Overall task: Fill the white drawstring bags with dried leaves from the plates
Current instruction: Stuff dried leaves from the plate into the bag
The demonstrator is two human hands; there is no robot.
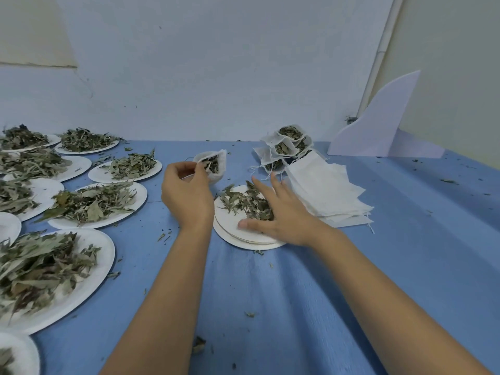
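In the head view, the left hand (pixel 186 193) pinches the rim of a small white cloth drawstring bag (pixel 216 171) and holds it up, mouth open, just beyond the near stack of round white paper plates (pixel 243 238). Some leaf shows inside the bag. The right hand (pixel 278 212) lies on the grey-green dried leaves (pixel 240 203) on that stack, fingers straight and spread, gripping nothing.

The bag hangs from one pinched edge, so its mouth could sag closed as a handful arrives and spill leaves over the rim. The leaves look brittle, and a hard squeeze would likely crumble them. Raking sideways could also slide the loose plates across the cloth.

The table wears a wrinkled blue cloth (pixel 297 307), littered with leaf crumbs. More white plates heaped with leaves (pixel 94 204) crowd the left side. At the far right sits a pile of filled white bags (pixel 286 144), with a flat stack of empty white bags (pixel 327 190) just beside the right hand. Behind is a pale bluish wall (pixel 216 63), and a curved white board (pixel 378 125) stands at the far right corner.
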